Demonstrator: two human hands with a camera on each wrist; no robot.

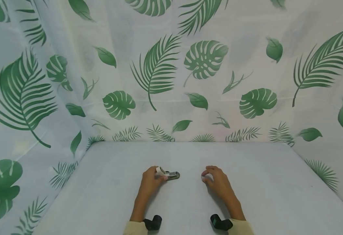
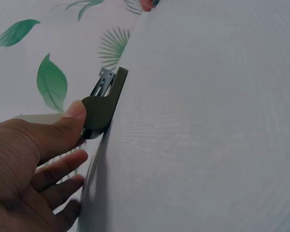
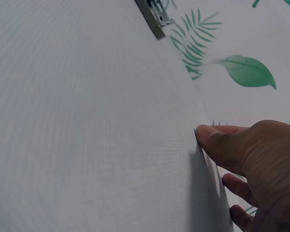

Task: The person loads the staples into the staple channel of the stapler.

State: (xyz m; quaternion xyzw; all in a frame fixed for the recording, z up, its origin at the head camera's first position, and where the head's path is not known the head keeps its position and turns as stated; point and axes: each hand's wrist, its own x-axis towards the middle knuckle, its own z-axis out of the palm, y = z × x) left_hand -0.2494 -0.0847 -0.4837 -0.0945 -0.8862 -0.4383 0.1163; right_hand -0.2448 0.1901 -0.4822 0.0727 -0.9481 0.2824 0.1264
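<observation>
And there's the small stapler (image 1: 173, 176), in the left hand (image 1: 152, 178) and out over the tabletop (image 1: 115, 199), with the right hand (image 1: 218, 180) just across from it. From my seat the left fingers are clearly gripping: thumb flat against the olive body (image 2: 99, 112), near the rounded end, while the lower fingers hang loose. The cream cap (image 1: 160, 170) stands raised, leaving the slim metal rail (image 2: 103, 83) bare. Whether the base touches down, I can't tell!

Over on the right, thumb and forefinger meet in a fine pinch, on a small thin item (image 2: 156, 2) by the look of it, though it's too tiny for me to name.

Handling, then: I'd call this stapler light and stiff, no squash in that casing, the smooth sides perhaps a touch slippery under a careless thumb. The hinge looks like the delicate spot, with that cap likely to swing if knocked. I'd keep my hold right there, on both sides of the rounded end, clear of the rail. And the item on the right? Surely next to weightless, easily bent or dropped, so I'd pinch it lightly, by its edges only
</observation>
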